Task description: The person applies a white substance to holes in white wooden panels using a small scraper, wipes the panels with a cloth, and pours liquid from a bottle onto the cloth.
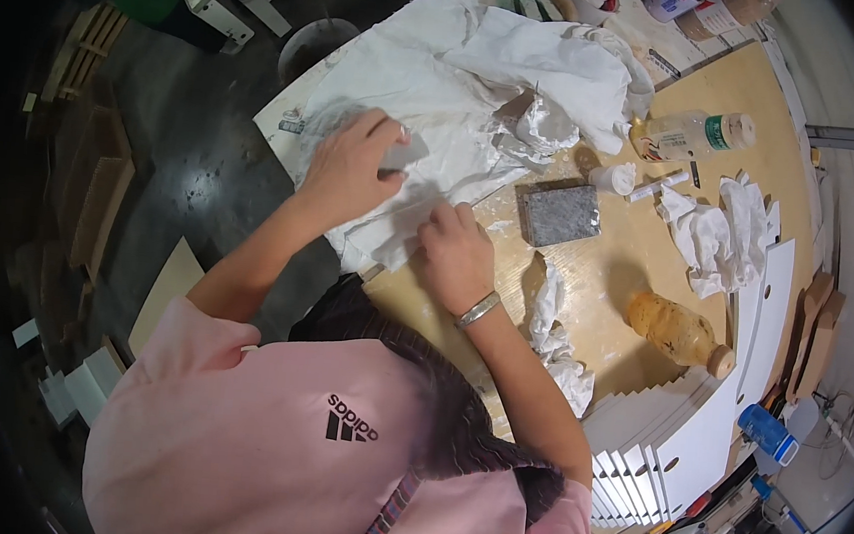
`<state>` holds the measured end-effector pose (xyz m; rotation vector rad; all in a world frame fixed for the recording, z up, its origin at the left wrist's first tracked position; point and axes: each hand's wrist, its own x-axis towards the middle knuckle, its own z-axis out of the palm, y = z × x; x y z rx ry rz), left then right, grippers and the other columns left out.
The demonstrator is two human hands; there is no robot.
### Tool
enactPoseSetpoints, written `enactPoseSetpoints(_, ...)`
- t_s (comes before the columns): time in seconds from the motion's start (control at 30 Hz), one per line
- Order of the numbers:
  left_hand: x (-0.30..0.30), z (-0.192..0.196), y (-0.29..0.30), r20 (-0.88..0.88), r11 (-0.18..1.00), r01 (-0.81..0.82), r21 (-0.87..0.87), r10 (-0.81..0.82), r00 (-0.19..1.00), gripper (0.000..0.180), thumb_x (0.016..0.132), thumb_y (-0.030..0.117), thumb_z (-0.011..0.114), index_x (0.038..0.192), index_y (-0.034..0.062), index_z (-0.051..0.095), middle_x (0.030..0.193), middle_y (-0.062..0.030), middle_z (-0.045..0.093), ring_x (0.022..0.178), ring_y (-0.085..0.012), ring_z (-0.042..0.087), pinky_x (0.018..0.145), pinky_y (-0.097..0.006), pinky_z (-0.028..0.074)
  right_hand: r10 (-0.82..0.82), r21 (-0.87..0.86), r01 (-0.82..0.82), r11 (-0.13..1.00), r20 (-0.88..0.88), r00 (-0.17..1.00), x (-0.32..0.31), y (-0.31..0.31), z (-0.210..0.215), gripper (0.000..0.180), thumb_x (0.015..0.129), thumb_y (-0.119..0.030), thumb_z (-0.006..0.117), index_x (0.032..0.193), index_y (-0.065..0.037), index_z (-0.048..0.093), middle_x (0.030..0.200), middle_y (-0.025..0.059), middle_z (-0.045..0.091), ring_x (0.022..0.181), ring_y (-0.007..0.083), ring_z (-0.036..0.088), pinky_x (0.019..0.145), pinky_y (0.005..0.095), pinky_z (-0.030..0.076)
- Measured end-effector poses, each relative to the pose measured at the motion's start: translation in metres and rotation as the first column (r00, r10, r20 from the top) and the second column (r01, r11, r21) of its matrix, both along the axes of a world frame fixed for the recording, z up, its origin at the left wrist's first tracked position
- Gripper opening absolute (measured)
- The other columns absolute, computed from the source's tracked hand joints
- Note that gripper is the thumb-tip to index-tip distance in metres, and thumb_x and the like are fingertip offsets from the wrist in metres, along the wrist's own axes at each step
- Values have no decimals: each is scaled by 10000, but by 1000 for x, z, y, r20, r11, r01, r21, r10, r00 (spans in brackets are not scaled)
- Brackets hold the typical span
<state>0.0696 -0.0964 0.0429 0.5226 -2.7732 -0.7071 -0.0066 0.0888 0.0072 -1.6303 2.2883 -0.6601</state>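
Observation:
My left hand (pixel 349 171) is over the white cloth (pixel 449 108) spread on the table's left side. Its thumb and fingers curve around a small flat grey piece (pixel 413 152), which could be a sanding pad; its far side is hidden. Clear crumpled plastic (pixel 326 124) shows beside the fingers. My right hand (pixel 458 257) rests at the cloth's near edge with its fingers curled in. Whatever they hold, if anything, is hidden beneath them. To the right of that hand lies a dark grey speckled block (pixel 563 216) on the wooden tabletop.
Crumpled white tissues (pixel 715 235) lie right, more tissue (pixel 553 327) beside my right forearm. A clear bottle (pixel 693 135) and a yellowish bottle (pixel 678 332) lie sideways. A small white container (pixel 613 177) stands behind the block. White panels (pixel 653 456) are stacked at the right edge.

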Motion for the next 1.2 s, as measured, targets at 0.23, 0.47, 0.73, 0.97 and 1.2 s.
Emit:
enactPoseSetpoints(0.23, 24, -15, 18, 48, 992, 115, -58, -112, 993, 199, 731, 188, 707, 891, 105, 623, 880, -76, 599, 899, -300, 606, 713, -431, 482, -59, -213, 50, 976, -32, 998, 8, 20, -7, 156, 682, -81, 625, 837, -68, 635, 954, 70, 574, 880, 267, 550, 708, 370, 495)
enactPoseSetpoints(0.47, 39, -38, 46, 74, 979, 172, 108, -180, 981, 137, 743, 181, 695, 833, 91, 643, 755, -68, 618, 688, -294, 618, 579, -396, 474, -167, -193, 175, 966, 57, 984, 10, 25, -9, 105, 682, -39, 621, 784, -61, 626, 888, 74, 574, 810, 261, 572, 633, 363, 499)
enactPoseSetpoints(0.73, 21, -45, 34, -58, 982, 100, 160, -92, 994, 107, 783, 190, 680, 778, 91, 638, 716, -55, 588, 683, -290, 616, 589, -417, 475, -158, -64, 161, 985, 44, 986, 11, 22, -5, 106, 659, -81, 630, 758, -71, 595, 897, 108, 532, 842, 288, 553, 642, 408, 486)
enactPoseSetpoints(0.97, 4, -51, 37, -35, 990, 82, 111, -79, 996, 138, 735, 121, 717, 841, 73, 642, 812, -60, 594, 721, -276, 623, 615, -383, 492, -149, -57, 150, 987, 20, 989, 14, 28, -6, 109, 670, -78, 620, 772, -82, 582, 894, 100, 529, 837, 286, 551, 632, 397, 483)
enactPoseSetpoints(1.2, 3, -53, 36, -1, 972, 65, 224, -66, 998, 140, 719, 63, 711, 804, 49, 600, 790, -69, 578, 695, -251, 625, 607, -360, 494, -164, -41, 164, 986, 16, 986, 15, 30, -7, 95, 684, -74, 614, 774, -84, 587, 878, 90, 526, 827, 277, 557, 632, 395, 487)
